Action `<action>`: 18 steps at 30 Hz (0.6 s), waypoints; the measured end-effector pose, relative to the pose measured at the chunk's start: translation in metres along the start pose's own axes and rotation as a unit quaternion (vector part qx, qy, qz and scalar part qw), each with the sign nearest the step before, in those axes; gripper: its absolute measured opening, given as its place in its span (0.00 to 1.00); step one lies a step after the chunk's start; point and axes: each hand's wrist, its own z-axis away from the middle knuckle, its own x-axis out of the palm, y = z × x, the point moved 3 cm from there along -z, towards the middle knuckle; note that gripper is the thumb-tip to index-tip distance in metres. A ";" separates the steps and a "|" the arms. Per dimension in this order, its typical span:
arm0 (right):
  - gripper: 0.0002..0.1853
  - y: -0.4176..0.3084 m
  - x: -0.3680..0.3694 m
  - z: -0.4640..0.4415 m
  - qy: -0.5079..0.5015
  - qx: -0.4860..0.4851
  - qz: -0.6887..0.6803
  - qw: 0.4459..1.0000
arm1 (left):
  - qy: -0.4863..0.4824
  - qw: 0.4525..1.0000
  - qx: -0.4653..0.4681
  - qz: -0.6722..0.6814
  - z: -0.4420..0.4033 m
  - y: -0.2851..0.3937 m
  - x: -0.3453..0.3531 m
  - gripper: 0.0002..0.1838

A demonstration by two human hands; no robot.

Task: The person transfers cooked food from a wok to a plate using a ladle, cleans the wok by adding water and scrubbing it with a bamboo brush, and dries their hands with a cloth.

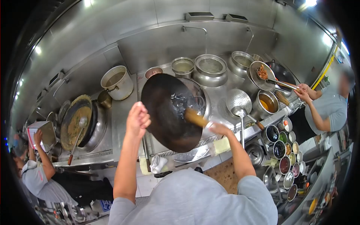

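A large dark wok stands tilted over the stove, with water swirling at its right side. My left hand is closed at the wok's left edge; what its fingers grip, if anything, cannot be made out. Blurred by motion, my right hand is wrapped round the end of a bamboo brush, whose head is inside the wok. A white cloth lies at the stove's front edge, below my left hand.
A perforated skimmer and lidded pots are to the right and behind. A tall pot stands at the left. Co-workers stand on both sides; the right one holds a ladle at a strainer. Seasoning tins line the right.
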 end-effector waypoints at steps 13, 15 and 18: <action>0.43 0.107 0.074 0.035 0.173 0.233 0.008 0.957 | 0.064 0.991 0.007 0.118 0.024 -0.160 -0.091 0.11; 0.41 0.080 0.067 0.057 0.189 0.254 0.009 0.949 | 0.053 0.994 -0.035 0.092 0.021 -0.190 -0.087 0.12; 0.35 0.061 0.056 0.085 0.289 0.156 0.047 0.943 | 0.038 0.993 -0.086 0.070 -0.001 -0.235 -0.088 0.17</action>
